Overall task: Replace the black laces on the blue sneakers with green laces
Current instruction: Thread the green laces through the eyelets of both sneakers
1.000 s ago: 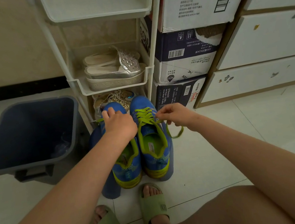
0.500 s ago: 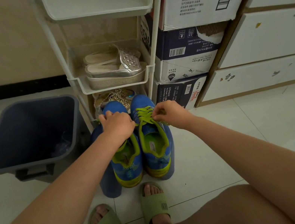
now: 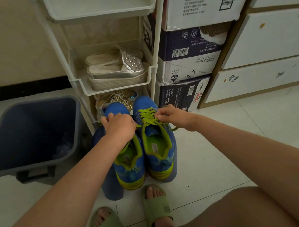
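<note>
Pale glossy floor tiles are lying under everything, and the pair of blue mesh sneakers with lime-green trim is standing side by side on a low blue rounded stand, toes pointing away from you, just beyond your feet in soft green slides. Your left hand is gripping the front of the left sneaker, fingers curled down over it; whether a lace is caught under them, you cannot tell. Your right hand is pinching the flat bright green lace between thumb and forefinger over the right sneaker, a loose end looping out below the wrist. Farther off, a white plastic shelf rack is holding silver wedge sandals, a dark grey-blue plastic bin is sitting to the left, and stacked printed cardboard boxes are standing to the right.
</note>
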